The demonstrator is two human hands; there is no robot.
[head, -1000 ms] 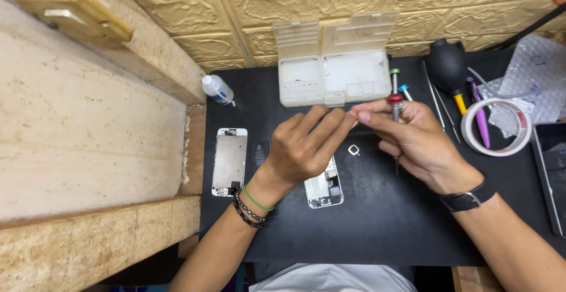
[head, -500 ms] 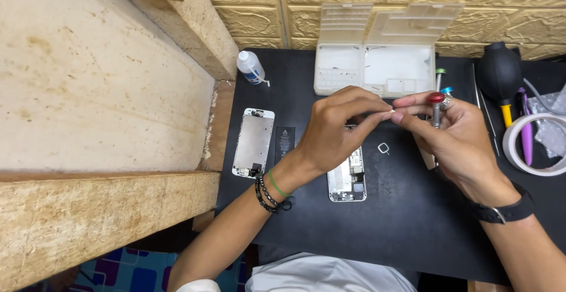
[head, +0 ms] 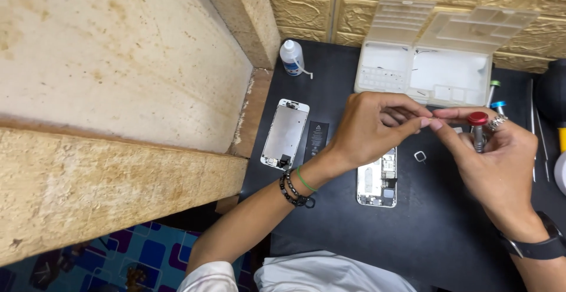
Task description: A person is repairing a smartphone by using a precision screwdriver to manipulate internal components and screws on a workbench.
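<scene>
Left hand [head: 371, 130] and right hand [head: 492, 159] meet fingertip to fingertip, apparently pinching something tiny; right also grips a red-capped screwdriver [head: 477, 128]. Clear parts box [head: 436, 62] lies open, contents indistinct.

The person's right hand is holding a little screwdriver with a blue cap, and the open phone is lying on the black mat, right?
Not quite: the head view shows the screwdriver in the right hand has a red cap, not blue. The open phone does lie on the black mat.

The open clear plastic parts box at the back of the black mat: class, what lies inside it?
The clear plastic parts box shows small dividers on the left and a few tiny dark specks; what they are cannot be told.
</scene>
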